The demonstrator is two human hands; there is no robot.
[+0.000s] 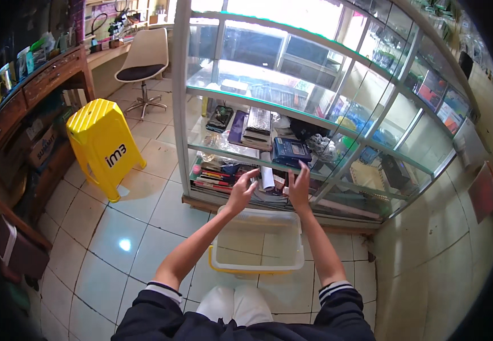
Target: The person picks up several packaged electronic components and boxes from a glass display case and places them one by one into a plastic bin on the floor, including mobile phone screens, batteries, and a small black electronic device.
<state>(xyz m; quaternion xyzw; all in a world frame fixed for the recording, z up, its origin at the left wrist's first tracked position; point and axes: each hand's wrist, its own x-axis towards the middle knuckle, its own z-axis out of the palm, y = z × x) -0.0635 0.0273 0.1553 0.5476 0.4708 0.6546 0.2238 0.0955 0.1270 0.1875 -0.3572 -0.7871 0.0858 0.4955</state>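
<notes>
My left hand (242,192) reaches out before the low shelf of a glass display cabinet (280,98), its fingers apart and nothing in them. To its right, my right hand (299,187) is raised with fingers spread, also holding nothing. Between the two hands, a white paper roll (267,178) lies among the shelf's clutter, apart from both as far as I can see. Just beyond my right hand sits a dark blue box (291,151). Below my forearms stands a clear plastic bin (256,262) with a yellow handle, on the tiled floor.
A yellow plastic stool (105,149) stands on the left, with a swivel chair (142,62) farther back. Wooden shelving (33,94) lines the left side. Crumpled clear plastic (319,146) and a spiral notebook (370,177) lie inside the cabinet. A wall (428,261) borders the right.
</notes>
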